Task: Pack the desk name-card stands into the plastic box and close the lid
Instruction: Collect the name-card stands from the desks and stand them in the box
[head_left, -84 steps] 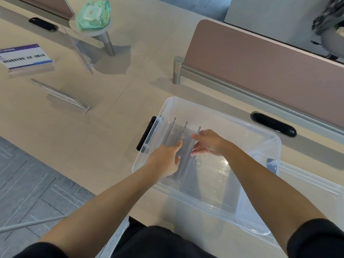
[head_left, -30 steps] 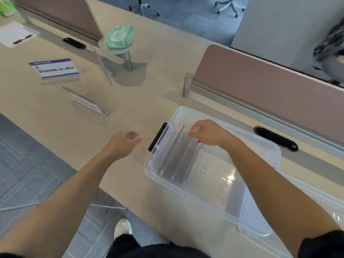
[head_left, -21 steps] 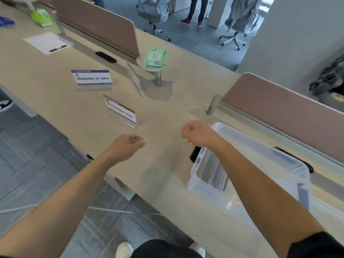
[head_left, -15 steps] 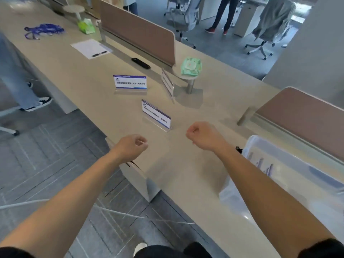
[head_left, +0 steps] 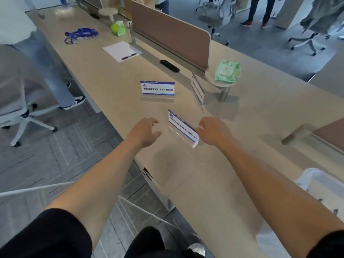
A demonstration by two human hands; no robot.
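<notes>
Swung away from the plastic box [head_left: 316, 181] since a second ago, now nearer than and well right of the nearest name-card stand [head_left: 183, 128]. Just left of that stand, left hand [head_left: 146, 132] open, fingers spread; just right, right hand [head_left: 212, 130] loosely curled, empty, contact unclear. Stand upright, long axis slanting away leftward, blue-banded Chinese print blurred. Beyond, second stand [head_left: 157, 89] facing squarely.

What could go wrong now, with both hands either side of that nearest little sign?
1. The nearest name-card stand is thin, clear plastic, not far from the near edge of the desk. A clumsy touch from the left hand or right hand might tip it or slide it off.
2. The plastic box sits at the far right rim of the view, so a carried stand might clip its wall going in.
</notes>
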